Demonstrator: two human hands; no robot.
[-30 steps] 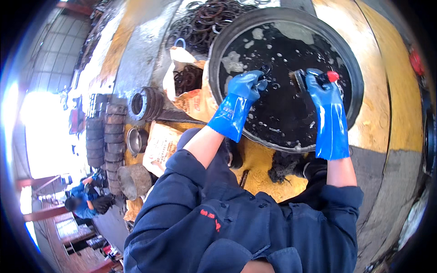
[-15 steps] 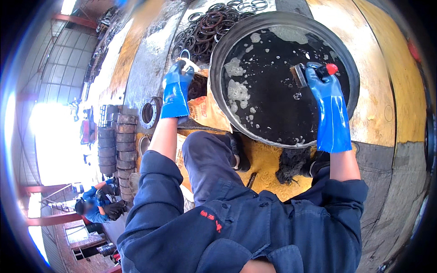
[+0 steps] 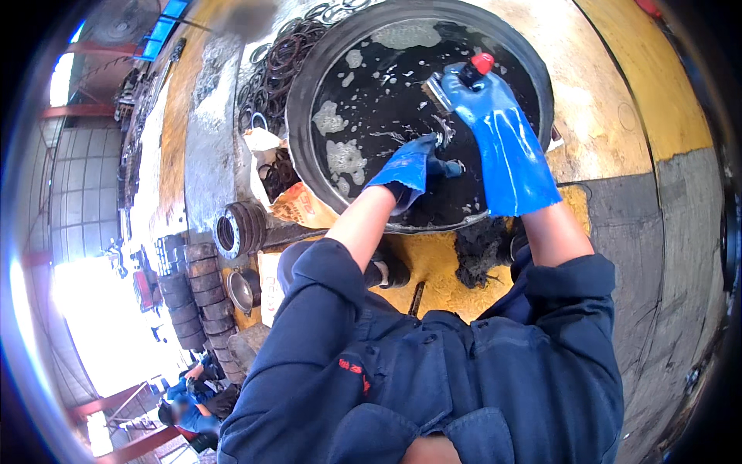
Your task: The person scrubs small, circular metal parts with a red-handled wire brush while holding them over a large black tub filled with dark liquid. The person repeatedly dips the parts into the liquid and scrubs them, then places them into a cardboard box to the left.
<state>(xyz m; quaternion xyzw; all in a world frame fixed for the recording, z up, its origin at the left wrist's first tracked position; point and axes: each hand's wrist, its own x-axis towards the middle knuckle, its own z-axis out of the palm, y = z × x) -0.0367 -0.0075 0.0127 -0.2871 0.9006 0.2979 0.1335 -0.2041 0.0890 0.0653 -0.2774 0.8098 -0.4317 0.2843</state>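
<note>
A wide black round basin (image 3: pixel 303 100) holds dark liquid with patches of foam. Both my hands wear blue rubber gloves and are over it. My right hand (image 3: pixel 487 108) grips a brush (image 3: pixel 437 91) with a red-tipped handle, bristles pointing down toward the liquid. My left hand (image 3: pixel 403 168) sits just below the brush, closed around a small dark part (image 3: pixel 453 166) that sticks out toward the right glove. A thin ring shape shows between the two hands, but I cannot tell what it belongs to.
A heap of dark rings (image 3: pixel 272 66) lies left of the basin, beside an open torn box (image 3: pixel 280 185). Stacked metal rings (image 3: pixel 238 226), a column of round parts (image 3: pixel 185 301) and a metal cup (image 3: pixel 246 288) stand lower left. A dark rag (image 3: pixel 479 251) lies by the basin. Another person (image 3: pixel 189 410) crouches far off.
My left hand, which had reached out to the box and rings left of the basin, has come back over the liquid with a small part. The right hand has kept the brush there.
</note>
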